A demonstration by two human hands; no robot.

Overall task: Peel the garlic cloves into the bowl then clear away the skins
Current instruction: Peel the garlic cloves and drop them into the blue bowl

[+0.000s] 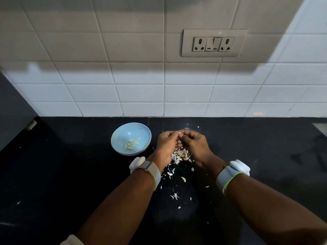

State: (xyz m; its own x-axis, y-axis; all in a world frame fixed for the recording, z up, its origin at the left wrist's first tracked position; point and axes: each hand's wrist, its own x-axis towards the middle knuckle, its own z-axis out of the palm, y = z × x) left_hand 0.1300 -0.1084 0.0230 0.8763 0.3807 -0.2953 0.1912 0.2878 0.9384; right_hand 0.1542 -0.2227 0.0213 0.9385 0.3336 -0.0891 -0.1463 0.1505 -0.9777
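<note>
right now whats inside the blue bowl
A small cluster of peeled garlic cloves lies at the bottom of the blue bowl, toward its near side. The rest of the inside is bare, and nothing covers it.

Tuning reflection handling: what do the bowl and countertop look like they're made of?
Bowl: probably matte plastic or melamine; pale blue, even colour, soft highlights only. Countertop: looks like polished black stone, maybe granite; glossy, with faint reflections and a seam line behind the bowl.

Dim overall, a broad shadow darkens the upper tiled wall (123, 41), with wide-angle bending at edges.
</note>
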